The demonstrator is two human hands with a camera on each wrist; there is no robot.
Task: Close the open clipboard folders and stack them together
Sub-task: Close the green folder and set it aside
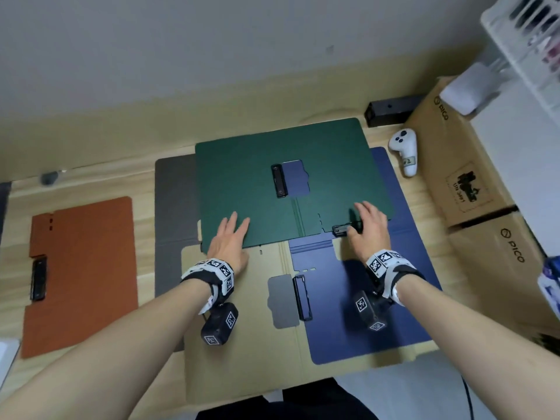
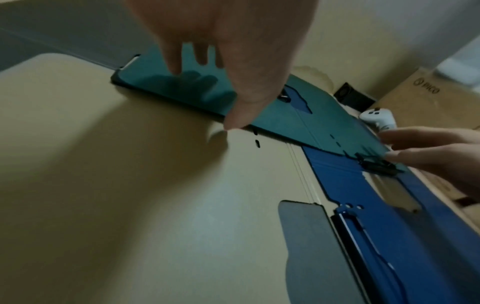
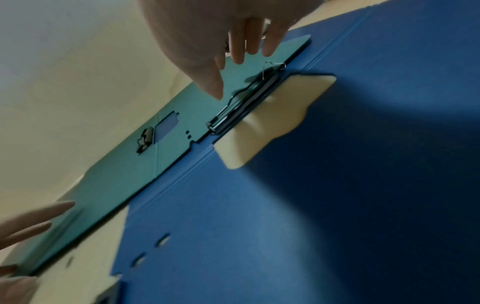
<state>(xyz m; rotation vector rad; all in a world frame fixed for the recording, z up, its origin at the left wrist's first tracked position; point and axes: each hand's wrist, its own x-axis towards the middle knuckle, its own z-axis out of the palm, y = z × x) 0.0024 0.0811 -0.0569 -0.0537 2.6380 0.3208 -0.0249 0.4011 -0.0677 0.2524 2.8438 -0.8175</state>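
A dark green clipboard folder (image 1: 248, 189) lies open on top of an open blue folder (image 1: 363, 304), an open tan folder (image 1: 236, 328) and a grey one (image 1: 174, 207). An orange folder (image 1: 81, 268) lies closed at the left. My left hand (image 1: 230, 237) rests with straight fingers on the green folder's near left edge (image 2: 161, 90), thumb at the rim. My right hand (image 1: 368, 222) lies with straight fingers on the green folder's near right corner (image 3: 124, 174), thumb beside its black clip (image 3: 244, 107). A second clip (image 1: 278, 180) sits at the green folder's middle.
The wooden table (image 1: 145, 189) ends at a wall behind. A white controller (image 1: 404, 150), a black box (image 1: 391, 110) and cardboard boxes (image 1: 469, 183) line the right side. A white shelf unit (image 1: 530, 40) stands at the far right.
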